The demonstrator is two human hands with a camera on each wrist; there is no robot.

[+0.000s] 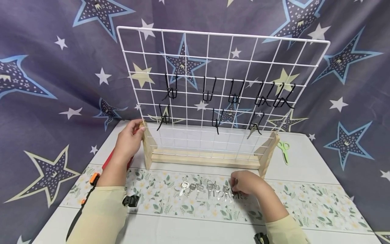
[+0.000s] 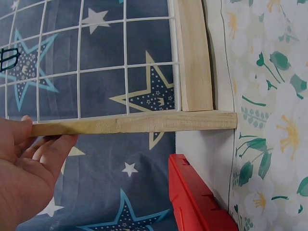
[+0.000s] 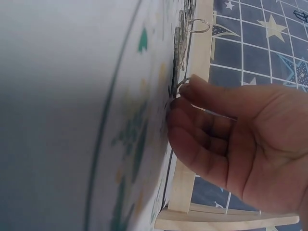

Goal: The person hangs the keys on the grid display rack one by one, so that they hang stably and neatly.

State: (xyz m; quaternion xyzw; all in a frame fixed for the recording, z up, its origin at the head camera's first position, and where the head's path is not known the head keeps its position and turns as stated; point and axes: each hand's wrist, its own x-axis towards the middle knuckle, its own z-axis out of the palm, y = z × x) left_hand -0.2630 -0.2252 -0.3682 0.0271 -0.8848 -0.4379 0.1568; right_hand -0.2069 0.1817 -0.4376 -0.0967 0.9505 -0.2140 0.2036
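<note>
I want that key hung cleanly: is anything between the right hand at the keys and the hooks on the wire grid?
Nothing visible blocks it. The right hand is at the keys; the hooks hang above the wooden stand.

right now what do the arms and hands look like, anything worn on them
Both hands are bare: left hand, right hand. Each arm wears a pale yellow long sleeve reaching the wrist. A black clip-like mount sits by the left wrist, with an orange-tipped black strap alongside it; another black mount sits by the right sleeve.
</note>
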